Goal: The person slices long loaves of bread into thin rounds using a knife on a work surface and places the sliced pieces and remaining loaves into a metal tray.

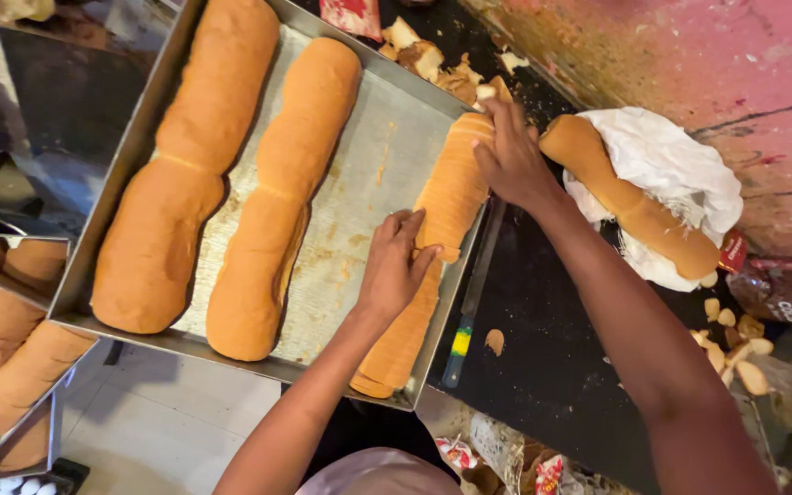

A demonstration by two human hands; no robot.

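Observation:
A large metal tray point(359, 174) holds two long golden-brown bread loaves point(185, 165) point(281, 192) lying side by side. Along the tray's right wall lies a third long loaf point(451, 192), cut into thin slices and tipped on its side. My left hand point(394, 266) presses on the middle of this sliced loaf, fingers over its top. My right hand point(511, 156) grips the loaf's far end near the tray corner. A long knife point(471, 302) with a blue and yellow handle rests on the dark counter just right of the tray.
Another long loaf point(630, 206) lies on white paper point(680, 165) on the dark counter point(552, 367). Bread scraps point(433, 60) sit beyond the tray and more point(735, 344) at right. More loaves point(2, 357) lie in a tray at lower left. A pink wall point(689, 55) stands behind.

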